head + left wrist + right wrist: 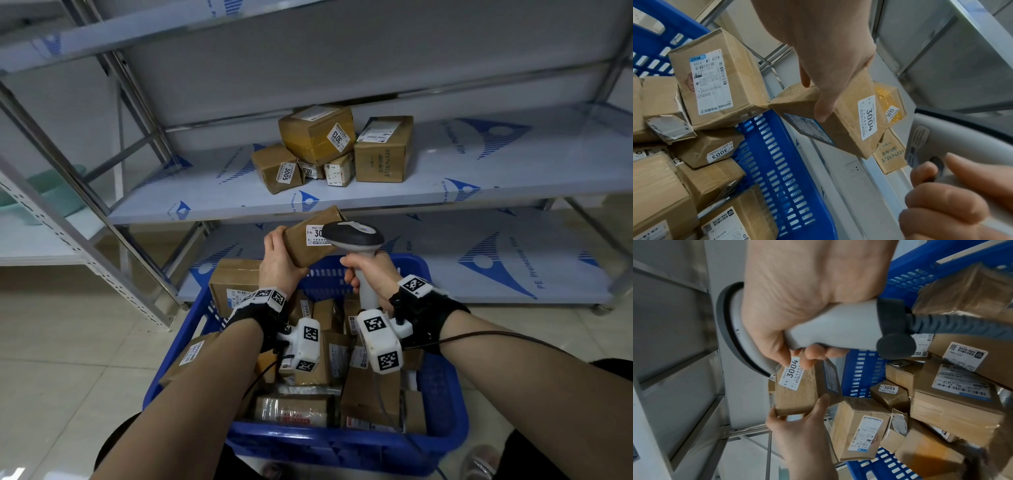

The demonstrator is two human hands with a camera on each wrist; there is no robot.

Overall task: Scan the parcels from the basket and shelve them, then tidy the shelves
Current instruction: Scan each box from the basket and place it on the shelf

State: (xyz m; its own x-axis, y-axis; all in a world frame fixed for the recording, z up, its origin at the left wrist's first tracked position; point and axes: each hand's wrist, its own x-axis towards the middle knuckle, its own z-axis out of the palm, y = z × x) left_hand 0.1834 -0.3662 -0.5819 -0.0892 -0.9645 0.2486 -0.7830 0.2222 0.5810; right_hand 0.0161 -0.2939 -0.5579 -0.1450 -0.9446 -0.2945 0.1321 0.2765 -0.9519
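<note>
Parcel 3004 (310, 240) is hanging above the basket (442, 404), your left hand (279, 263) gripping its lower end, long axis pointing toward 1 o'clock. Your right hand (368, 270) is clutching the scanner (356, 240), aiming at the label at 10 o'clock.

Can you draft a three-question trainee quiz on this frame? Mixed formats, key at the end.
1. True or false: the left hand grips the small brown cardboard parcel labelled 3004.
2. Which does the right hand hold? A) roll of tape B) grey-and-white handheld barcode scanner C) marker pen
3. Fill in: the brown cardboard parcel labelled 3013 sits atop the pile on the ___ white metal shelf, not in the blue plastic basket.

Key: 1 true; 2 B; 3 middle.
</note>
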